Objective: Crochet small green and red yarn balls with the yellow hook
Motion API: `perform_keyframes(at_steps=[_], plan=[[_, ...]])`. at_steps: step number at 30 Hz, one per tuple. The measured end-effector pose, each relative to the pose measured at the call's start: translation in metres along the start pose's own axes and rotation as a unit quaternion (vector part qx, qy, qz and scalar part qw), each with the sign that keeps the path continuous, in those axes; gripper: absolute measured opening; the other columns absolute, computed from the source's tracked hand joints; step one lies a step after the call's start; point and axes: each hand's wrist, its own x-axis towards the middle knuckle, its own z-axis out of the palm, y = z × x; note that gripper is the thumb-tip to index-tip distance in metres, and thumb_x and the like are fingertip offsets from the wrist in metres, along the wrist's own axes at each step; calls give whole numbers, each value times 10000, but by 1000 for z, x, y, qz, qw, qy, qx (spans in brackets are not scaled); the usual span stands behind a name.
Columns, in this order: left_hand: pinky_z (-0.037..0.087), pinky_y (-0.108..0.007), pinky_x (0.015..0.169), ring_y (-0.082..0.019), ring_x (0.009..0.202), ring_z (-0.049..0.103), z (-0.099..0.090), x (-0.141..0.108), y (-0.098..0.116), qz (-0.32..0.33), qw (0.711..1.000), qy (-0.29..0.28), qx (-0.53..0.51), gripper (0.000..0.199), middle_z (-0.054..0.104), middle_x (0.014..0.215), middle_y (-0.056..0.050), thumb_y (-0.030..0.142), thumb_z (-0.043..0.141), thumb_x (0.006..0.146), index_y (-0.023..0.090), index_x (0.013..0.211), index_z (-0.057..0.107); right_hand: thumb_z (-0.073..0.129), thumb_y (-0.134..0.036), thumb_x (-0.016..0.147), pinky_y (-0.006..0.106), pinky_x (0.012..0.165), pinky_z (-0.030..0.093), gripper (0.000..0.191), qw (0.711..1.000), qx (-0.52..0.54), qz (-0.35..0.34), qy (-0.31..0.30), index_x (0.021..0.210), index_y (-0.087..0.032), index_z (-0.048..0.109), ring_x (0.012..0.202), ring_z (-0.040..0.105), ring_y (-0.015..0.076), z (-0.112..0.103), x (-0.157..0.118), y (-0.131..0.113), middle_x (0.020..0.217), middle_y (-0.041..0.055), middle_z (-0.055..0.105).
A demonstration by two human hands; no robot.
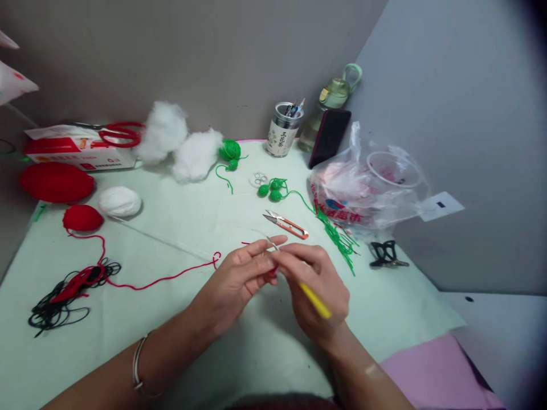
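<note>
My right hand [318, 285] is closed around a crochet hook with a yellow handle [315, 300]; its metal tip points up and left, over my left fingers. My left hand [243, 273] pinches a small red piece of yarn work [273, 272], mostly hidden between the fingers of both hands. Red yarn [158, 282] trails on the table left of my hands, leading to a red ball [83, 218]. A white strand runs from a white yarn ball [120, 201] toward my left hand. Just beyond my fingers lie orange-handled thread snips [287, 224].
White stuffing [196, 155], green yarn pieces [276, 191] and a pen cup [282, 134] stand or lie at the back. A phone [330, 136] leans on a bottle, beside a plastic bag [363, 196]. A black clip [387, 254] is right; black cord [60, 310] is left.
</note>
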Motion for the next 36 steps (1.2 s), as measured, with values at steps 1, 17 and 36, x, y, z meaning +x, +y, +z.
perform_keyframes(at_steps=[1, 17, 36], plan=[[481, -256, 772, -109, 760, 573, -1, 0, 2, -5, 1000, -6, -8, 367, 698, 906, -28, 257, 853, 799, 183, 1155, 806, 664, -103, 951, 352, 790, 570, 309, 999, 28, 19, 14, 1114, -327, 802, 879, 699, 195, -1, 3, 1, 990, 37, 758], [516, -247, 775, -151, 877, 673, 3, -4, 4, 83, 989, 27, 122, 474, 707, 865, 4, 241, 873, 780, 232, 1238, 750, 653, -303, 1002, 304, 702, 561, 149, 936, 292, 195, -10, 1006, -263, 796, 747, 666, 152, 1, 8, 10, 936, 31, 758], [497, -280, 723, -116, 694, 608, -4, -5, 5, 91, 986, 9, 140, 352, 636, 812, 20, 273, 813, 838, 225, 1185, 773, 488, -185, 1057, 366, 766, 613, 231, 990, 127, 43, -40, 1122, -254, 698, 846, 734, 193, -11, 7, 5, 994, 57, 777]])
